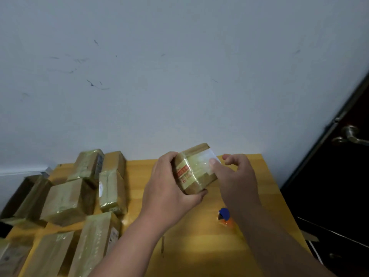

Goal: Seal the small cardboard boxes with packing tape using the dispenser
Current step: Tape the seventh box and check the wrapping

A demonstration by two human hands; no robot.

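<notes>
A small cardboard box (194, 170) is held above the yellow desk (199, 236), near its far edge by the wall (179, 66). It is gripped at its left end by the left hand (169, 188), the fingers curled over the top and the thumb tucked under the near corner. A strip of clear tape (205, 158) is pressed onto the box by the thumb of the right hand (235, 176), while the other fingers are kept loosely bent and apart from it. Red print is seen on the box's left end. A blue and orange object (224, 216), possibly the tape dispenser, is lying on the desk, partly hidden by the right forearm. A pile of taped boxes (79, 196) is gathered on the left. A dark door (339, 176) is seen at the right.
</notes>
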